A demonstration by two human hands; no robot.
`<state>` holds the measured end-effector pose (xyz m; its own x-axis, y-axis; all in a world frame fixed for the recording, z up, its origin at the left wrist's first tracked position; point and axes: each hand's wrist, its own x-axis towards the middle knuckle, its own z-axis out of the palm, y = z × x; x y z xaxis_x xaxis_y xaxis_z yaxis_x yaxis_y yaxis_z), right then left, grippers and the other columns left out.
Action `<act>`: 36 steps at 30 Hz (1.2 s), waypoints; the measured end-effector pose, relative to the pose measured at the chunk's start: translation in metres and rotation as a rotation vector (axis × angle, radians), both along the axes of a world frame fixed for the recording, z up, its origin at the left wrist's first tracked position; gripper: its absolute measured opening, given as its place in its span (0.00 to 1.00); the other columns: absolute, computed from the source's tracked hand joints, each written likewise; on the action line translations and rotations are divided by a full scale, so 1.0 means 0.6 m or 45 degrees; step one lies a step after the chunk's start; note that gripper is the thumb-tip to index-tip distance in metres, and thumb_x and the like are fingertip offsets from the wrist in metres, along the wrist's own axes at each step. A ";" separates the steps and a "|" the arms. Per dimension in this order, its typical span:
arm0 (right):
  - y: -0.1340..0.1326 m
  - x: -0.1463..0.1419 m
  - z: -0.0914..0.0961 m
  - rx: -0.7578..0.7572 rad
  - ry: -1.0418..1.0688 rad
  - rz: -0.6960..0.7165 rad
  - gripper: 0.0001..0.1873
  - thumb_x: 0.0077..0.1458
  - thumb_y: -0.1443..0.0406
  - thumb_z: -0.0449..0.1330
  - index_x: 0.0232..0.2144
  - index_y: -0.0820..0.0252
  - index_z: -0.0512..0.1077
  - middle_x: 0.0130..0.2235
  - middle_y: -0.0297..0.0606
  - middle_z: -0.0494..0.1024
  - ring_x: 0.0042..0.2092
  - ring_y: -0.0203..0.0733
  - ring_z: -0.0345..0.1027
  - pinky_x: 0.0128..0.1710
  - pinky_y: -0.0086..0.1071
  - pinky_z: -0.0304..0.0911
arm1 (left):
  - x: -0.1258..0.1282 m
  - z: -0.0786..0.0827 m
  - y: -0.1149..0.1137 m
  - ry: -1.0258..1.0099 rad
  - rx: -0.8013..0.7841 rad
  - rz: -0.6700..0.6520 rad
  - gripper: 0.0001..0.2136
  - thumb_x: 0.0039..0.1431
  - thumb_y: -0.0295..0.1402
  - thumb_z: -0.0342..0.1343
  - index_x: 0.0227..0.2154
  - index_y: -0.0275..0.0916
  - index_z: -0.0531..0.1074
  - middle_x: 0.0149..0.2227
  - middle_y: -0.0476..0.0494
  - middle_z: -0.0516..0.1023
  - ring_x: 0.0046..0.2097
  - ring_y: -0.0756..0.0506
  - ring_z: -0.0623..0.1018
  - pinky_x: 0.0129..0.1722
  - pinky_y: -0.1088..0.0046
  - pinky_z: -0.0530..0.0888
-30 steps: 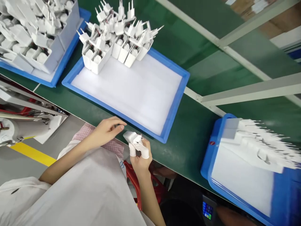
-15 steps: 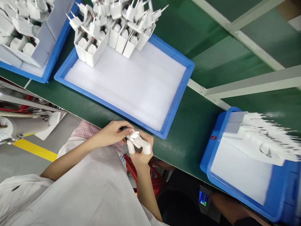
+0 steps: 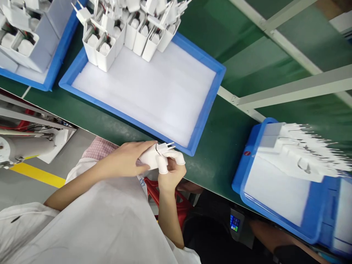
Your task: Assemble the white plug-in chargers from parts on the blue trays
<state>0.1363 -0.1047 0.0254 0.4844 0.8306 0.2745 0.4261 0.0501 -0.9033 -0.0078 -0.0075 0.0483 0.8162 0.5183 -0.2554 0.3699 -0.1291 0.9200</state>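
Observation:
A white power adapter [image 3: 149, 157] with two metal prongs is held between both hands, just in front of the bench edge. My left hand [image 3: 121, 159] is closed around its body from the left. My right hand [image 3: 171, 176], with white finger cots on the thumb and a finger, grips the pronged end; a dark gap shows between the plug piece and the body. Beyond the hands lies a blue-rimmed tray [image 3: 125, 118] with a white lining. At its far side stand several open adapter housings [image 3: 106, 57], their plug pieces hanging out on wires.
Another blue tray [image 3: 52, 69] with open housings stands at the left. At the right, a blue tray [image 3: 242, 194] carries rows of white adapters [image 3: 297, 156] with prongs pointing right. A metal frame [image 3: 291, 88] runs behind the green bench [image 3: 217, 161].
The adapter has turned so its body and prongs now show, prongs pointing right. My left hand has shifted round the body; my right hand has moved slightly right. The view has shifted slightly.

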 end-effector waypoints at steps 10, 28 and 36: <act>-0.004 -0.016 0.125 -0.159 0.492 0.232 0.25 0.57 0.62 0.61 0.57 0.48 0.63 0.37 0.36 0.72 0.34 0.39 0.69 0.31 0.33 0.69 | -0.016 0.072 -0.056 -0.284 0.583 0.254 0.27 0.57 0.31 0.58 0.56 0.36 0.54 0.47 0.38 0.68 0.46 0.43 0.69 0.41 0.67 0.72; 0.022 -0.032 0.129 -0.164 0.705 0.266 0.18 0.56 0.62 0.63 0.47 0.50 0.63 0.35 0.32 0.74 0.33 0.38 0.72 0.32 0.33 0.72 | -0.036 0.052 -0.025 -0.398 0.761 0.093 0.16 0.53 0.27 0.58 0.44 0.42 0.63 0.38 0.46 0.68 0.35 0.49 0.70 0.27 0.78 0.65; 0.017 -0.038 0.124 -0.124 0.539 0.177 0.16 0.51 0.68 0.66 0.42 0.54 0.69 0.38 0.36 0.77 0.39 0.43 0.76 0.37 0.38 0.75 | -0.046 0.041 -0.012 -0.607 0.520 0.200 0.17 0.56 0.25 0.59 0.47 0.44 0.64 0.41 0.44 0.75 0.38 0.49 0.76 0.28 0.77 0.67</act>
